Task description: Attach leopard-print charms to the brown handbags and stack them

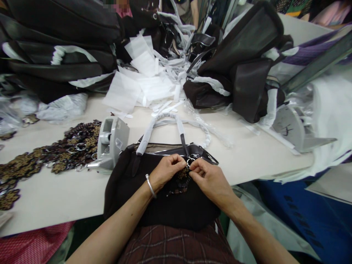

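A dark brown handbag lies at the table's front edge against my lap, its zipped top partly open and its handles wrapped in white paper. Over its front, my left hand pinches close to a silver ring at the base of a handle. My right hand closes its fingertips on the same ring from the other side. From the ring hangs a leopard-patterned charm, partly covered by my fingers. What the left fingertips grip is hidden.
Leopard-patterned charms with rings are heaped at left beside a grey tape dispenser. Another dispenser stands at right. Dark handbags and white paper sheets fill the back. A person's arm shows beyond.
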`<state>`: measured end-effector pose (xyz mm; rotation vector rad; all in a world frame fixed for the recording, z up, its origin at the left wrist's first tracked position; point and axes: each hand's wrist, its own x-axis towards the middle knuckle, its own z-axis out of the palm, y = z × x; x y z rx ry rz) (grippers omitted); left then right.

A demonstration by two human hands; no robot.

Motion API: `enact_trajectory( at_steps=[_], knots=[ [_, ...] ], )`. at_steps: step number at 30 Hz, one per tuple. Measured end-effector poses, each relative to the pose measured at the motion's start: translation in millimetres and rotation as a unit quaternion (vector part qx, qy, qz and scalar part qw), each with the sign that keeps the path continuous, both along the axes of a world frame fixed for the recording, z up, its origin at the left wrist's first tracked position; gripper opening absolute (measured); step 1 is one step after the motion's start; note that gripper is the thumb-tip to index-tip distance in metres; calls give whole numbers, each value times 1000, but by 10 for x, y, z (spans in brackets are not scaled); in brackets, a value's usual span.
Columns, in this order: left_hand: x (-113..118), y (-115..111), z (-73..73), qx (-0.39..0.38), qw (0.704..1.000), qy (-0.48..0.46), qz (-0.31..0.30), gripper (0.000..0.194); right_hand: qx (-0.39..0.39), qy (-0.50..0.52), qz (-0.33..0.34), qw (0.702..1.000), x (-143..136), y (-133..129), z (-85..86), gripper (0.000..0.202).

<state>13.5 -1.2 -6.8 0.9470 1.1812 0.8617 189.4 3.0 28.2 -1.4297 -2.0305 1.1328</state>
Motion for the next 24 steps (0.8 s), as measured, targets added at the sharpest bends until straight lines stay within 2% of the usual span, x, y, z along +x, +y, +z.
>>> enact_trajectory(
  at_steps=[4, 7, 10, 13, 16, 20, 22, 24],
  knots=[
    [7, 22, 15, -22, 1000, -9, -1, 26, 10, -12, 7, 1000, -8, -3, -9, 12],
    [3, 21, 33, -11, 1000, 9, -10, 23, 13, -14, 8, 1000, -14, -3, -28, 12],
    [11, -5, 77, 37, 996, 80, -4, 17, 21, -1, 0, 1000, -18, -7, -32, 10],
    [18, -45, 124, 118, 983, 133, 40, 11, 14, 30, -26, 999, -14, -15, 0, 8],
    [-1, -61, 131, 136, 982, 71, 106, 12, 31, 55, -74, 995, 8, -18, 37, 16],
    [-46, -37, 108, 83, 973, -98, 190, 15, 46, 43, -122, 991, 58, 29, 35, 16],
    [-54, -27, 108, 75, 973, -128, 179, 17, 61, 19, -121, 991, 74, 91, 26, 15],
    [-49, -23, 125, 75, 982, -93, 144, 17, 101, 3, -110, 989, 67, 175, 27, 14]
  ],
)
